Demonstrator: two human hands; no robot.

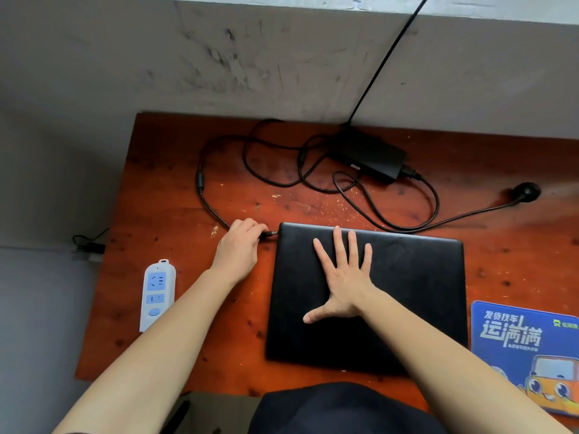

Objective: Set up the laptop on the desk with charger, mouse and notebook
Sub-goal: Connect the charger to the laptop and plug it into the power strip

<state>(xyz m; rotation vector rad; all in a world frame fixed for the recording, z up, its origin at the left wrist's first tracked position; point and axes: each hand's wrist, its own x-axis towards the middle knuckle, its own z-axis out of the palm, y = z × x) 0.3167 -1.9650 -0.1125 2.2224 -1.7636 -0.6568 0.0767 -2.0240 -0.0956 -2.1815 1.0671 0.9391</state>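
A closed black laptop lies flat in the middle of the reddish wooden desk. My right hand rests on its lid, palm down, fingers spread. My left hand pinches the charger's plug right at the laptop's back left corner. From that plug the black charger cable loops back to the black power brick near the wall. A second lead ends in a round mains plug lying loose on the desk at right.
A white and blue power strip lies at the desk's left edge. A blue printed mouse pad sits right of the laptop. A scuffed grey wall runs behind the desk, with a black cable going up it. Wood crumbs dot the desk.
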